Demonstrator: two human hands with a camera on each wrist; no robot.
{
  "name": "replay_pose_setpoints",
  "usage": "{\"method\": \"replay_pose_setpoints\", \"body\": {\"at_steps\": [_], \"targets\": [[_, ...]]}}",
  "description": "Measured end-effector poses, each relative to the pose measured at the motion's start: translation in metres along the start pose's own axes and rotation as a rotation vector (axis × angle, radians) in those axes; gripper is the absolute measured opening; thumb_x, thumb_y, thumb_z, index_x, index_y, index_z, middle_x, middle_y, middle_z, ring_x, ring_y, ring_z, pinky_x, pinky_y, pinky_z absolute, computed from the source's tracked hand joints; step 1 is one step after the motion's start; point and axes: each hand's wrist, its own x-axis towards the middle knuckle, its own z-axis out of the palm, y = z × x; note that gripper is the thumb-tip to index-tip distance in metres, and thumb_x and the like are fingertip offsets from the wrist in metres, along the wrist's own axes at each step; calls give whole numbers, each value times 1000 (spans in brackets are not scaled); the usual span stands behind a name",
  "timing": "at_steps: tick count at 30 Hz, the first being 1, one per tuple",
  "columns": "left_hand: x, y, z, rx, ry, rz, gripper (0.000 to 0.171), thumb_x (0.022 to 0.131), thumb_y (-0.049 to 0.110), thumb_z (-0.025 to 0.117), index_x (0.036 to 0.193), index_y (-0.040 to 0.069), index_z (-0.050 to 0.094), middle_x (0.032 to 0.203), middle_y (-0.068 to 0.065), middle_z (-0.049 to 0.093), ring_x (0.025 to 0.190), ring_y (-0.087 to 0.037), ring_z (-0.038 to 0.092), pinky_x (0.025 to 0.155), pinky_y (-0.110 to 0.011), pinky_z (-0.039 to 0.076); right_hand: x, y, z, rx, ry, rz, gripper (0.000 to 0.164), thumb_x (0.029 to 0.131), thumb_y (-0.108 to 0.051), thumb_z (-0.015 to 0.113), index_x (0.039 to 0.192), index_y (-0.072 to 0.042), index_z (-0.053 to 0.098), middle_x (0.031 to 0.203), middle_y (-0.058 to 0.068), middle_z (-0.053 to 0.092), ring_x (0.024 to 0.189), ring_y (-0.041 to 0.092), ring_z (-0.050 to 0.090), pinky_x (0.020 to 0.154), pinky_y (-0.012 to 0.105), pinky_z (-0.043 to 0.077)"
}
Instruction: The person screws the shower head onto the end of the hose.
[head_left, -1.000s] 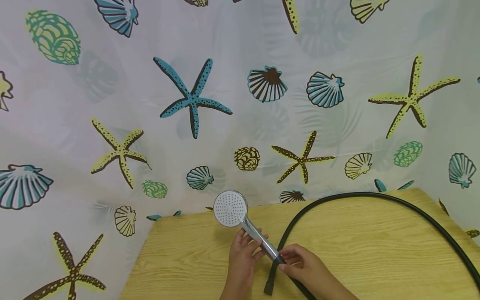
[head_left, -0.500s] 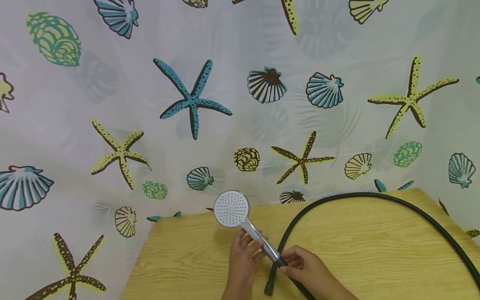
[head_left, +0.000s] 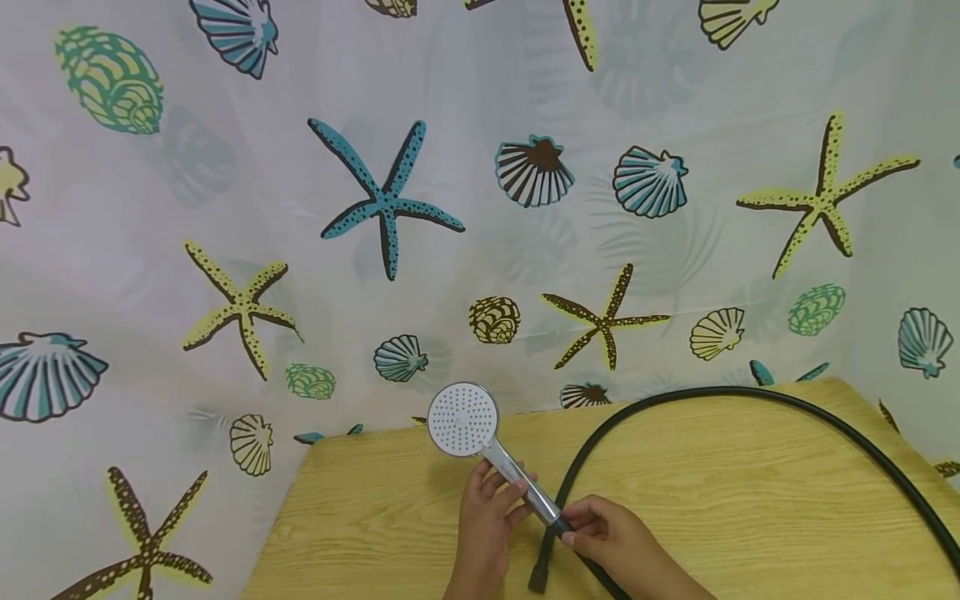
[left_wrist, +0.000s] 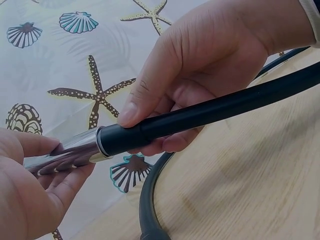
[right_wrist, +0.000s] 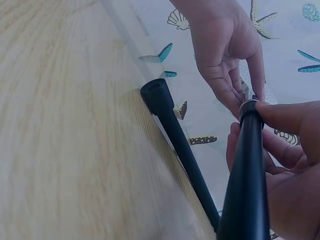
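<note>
A chrome shower head (head_left: 462, 419) with a round white spray face is held above the table, tilted with its face up at the left. My left hand (head_left: 483, 525) grips its chrome handle (head_left: 517, 475) from below. At the lower end of that handle sits the black end fitting (left_wrist: 122, 139) of a shower hose (left_wrist: 235, 107), right against the chrome rim. My right hand (head_left: 618, 542) pinches this fitting between thumb and fingers. In the right wrist view the hose's other end fitting (right_wrist: 156, 95), with an open socket, lies close by.
The black hose loops in a wide arc (head_left: 712, 390) over the wood-grain table (head_left: 360, 500) and runs off at the right. A curtain (head_left: 450, 75) printed with starfish and shells hangs behind the table and along its sides.
Almost nothing differs. The right hand's fingers shift very slightly at the hose fitting, while the shower head and the left hand keep their places.
</note>
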Motion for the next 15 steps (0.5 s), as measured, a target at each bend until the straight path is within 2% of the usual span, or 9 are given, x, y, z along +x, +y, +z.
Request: {"method": "replay_pose_setpoints", "body": {"at_steps": [15], "targets": [[0, 0, -1, -2, -22, 6, 70, 89, 2, 70, 151, 6, 35, 133, -15, 61, 110, -22, 71, 90, -37, 63, 0, 0, -2, 24, -12, 10, 35, 98, -24, 66, 122, 1, 64, 116, 11, 69, 105, 22, 69, 85, 26, 61]]}}
